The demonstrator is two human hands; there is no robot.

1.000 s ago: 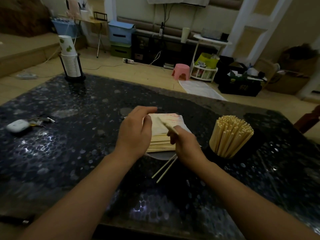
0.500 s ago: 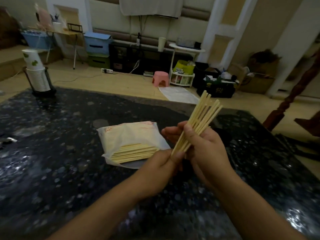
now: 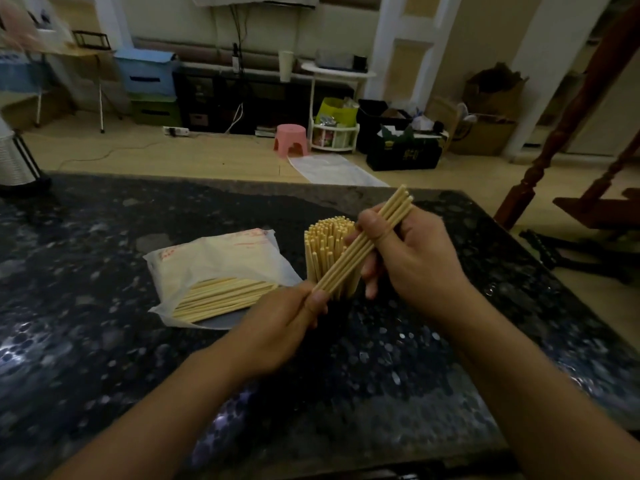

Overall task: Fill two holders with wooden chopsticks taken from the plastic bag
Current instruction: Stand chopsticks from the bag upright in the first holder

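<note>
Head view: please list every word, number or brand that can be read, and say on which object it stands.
No text can be read.
plastic bag: red print near its far edge, too blurred to read.
black crate on the floor: pale marks on its front, too small and dark to read.
yellow-green bag on the white rack: no legible print.
bundle of chopsticks in both hands: no marking visible.

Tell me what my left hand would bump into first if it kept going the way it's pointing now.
Probably the packed chopsticks standing in the holder. The left hand points up and right, gripping the low end of the bundle; the holder stands just beyond, though depth is unclear.
</note>
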